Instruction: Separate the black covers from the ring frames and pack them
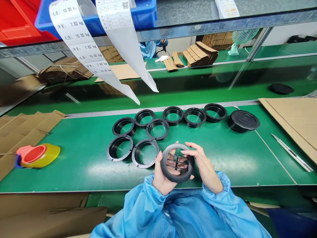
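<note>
My left hand (162, 177) grips a round black air vent (178, 177) above the front of the green table, its fingers showing through behind the slats. My right hand (205, 167) is at the vent's right side, fingers stretched and apart, fingertips touching the upper right rim; its thumb is hidden. Just left of the vent lies a black flanged ring (135, 154), with another flanged ring (110, 150) beside it. Several more such rings (158, 136) stand behind them. At the right end of the row sits a black round part with a closed top (245, 119).
A box cutter (292, 152) and flat cardboard (294, 122) lie at right. Yellow tape on a red dispenser (29, 152) and stacked cardboard (32, 127) are at left. Printed label strips (81, 43) hang from a shelf holding a blue bin (146, 16). Behind, a person's sleeve (147, 49) shows.
</note>
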{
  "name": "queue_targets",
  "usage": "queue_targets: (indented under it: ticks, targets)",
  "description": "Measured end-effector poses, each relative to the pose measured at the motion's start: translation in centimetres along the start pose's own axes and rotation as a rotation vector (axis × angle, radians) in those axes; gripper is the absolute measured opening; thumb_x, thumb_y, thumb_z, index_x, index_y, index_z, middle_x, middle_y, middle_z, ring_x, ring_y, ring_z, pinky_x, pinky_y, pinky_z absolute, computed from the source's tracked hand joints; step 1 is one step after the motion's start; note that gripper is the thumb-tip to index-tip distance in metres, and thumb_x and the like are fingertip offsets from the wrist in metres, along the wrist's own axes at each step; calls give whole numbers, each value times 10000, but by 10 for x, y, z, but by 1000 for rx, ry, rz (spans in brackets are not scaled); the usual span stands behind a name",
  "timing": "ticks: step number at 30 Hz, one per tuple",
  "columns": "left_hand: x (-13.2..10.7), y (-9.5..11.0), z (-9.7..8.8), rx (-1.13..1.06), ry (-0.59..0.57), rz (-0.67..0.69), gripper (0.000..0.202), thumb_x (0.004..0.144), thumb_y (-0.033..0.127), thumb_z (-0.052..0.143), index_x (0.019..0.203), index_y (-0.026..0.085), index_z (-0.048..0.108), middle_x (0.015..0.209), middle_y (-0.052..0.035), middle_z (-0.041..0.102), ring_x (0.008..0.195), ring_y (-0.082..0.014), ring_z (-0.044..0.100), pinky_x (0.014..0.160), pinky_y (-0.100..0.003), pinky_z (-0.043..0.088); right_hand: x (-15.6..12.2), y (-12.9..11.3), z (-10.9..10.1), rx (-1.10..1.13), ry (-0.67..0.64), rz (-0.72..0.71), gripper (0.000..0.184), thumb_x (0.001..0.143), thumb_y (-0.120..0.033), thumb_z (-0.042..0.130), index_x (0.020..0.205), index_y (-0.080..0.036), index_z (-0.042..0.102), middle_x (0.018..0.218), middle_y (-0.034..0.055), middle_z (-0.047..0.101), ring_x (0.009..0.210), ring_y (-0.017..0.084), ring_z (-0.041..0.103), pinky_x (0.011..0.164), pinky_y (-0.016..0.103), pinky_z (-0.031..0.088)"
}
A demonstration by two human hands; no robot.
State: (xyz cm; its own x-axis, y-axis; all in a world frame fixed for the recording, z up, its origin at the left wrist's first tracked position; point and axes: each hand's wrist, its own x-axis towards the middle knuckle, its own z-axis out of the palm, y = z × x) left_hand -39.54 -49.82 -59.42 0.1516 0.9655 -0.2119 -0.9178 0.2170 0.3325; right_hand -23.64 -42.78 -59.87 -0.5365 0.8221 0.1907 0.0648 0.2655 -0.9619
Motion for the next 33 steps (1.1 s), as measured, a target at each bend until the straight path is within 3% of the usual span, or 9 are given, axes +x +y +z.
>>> queue_targets:
  ticks: [11,16,19,21,24,27,29,31,33]
  targets:
    - [6,0,-3,-105,44,-75,758,873,707,484,1517,345,316,1312,-161,592,1065,-364,634,794,-534,542,-2,10,0,-12,17,19,536,1034,-548,247,1220,-295,681,1458,53,460,1378,271,373,1180,498,280]
    - [8,-1,-1,-147,117,-82,656,880,688,495,1400,287,512,1240,-148,650,1098,-348,634,906,-565,507,-8,9,3,-174,-2,-63,592,1027,-566,152,1443,-331,503,1543,45,354,1430,293,295,1195,530,252]
    - [11,1,1,-218,253,-7,533,912,595,519,1206,174,663,1182,-122,699,1151,-304,625,1032,-478,468,-13,11,9,-430,-93,-255,608,986,-622,343,1526,-343,365,1605,44,263,1463,343,202,1205,594,187]
    - [13,2,2,-235,330,6,478,927,547,524,1140,153,693,1139,-102,725,1166,-286,625,1070,-435,450,-12,13,11,-561,-192,-341,747,942,-612,494,1575,-317,231,1611,77,263,1470,357,178,1209,619,146]
    - [16,0,5,-183,377,-19,461,929,526,536,1172,165,688,1113,-91,738,1185,-292,620,1086,-439,439,-5,13,8,-626,-248,-324,857,902,-608,577,1589,-311,161,1647,112,130,1490,385,114,1192,646,159]
    - [18,-7,9,-106,350,-43,505,927,509,547,1284,162,633,1188,-117,710,1234,-310,588,1093,-443,432,5,9,4,-606,-309,-261,1095,754,-719,680,1593,-260,146,1646,170,-41,1478,472,66,1153,678,206]
    - [19,-12,10,-75,298,-79,549,926,526,543,1362,194,574,1267,-125,669,1269,-317,560,1099,-454,422,15,6,0,-592,-388,-240,1272,630,-738,760,1596,-222,112,1621,216,43,1451,490,144,1142,671,232]
    - [21,-15,6,-23,221,-102,621,916,602,523,1433,260,491,1355,-116,608,1316,-314,514,1106,-473,405,32,4,-12,-586,-421,-251,1296,578,-676,811,1591,-242,129,1569,201,184,1416,453,246,1135,623,287]
    - [23,-16,-1,78,167,-106,697,886,702,481,1480,349,397,1433,-90,538,1363,-302,454,1106,-504,389,60,5,-37,-626,-284,-278,1244,598,-605,816,1585,-265,141,1520,173,249,1392,407,290,1130,576,315]
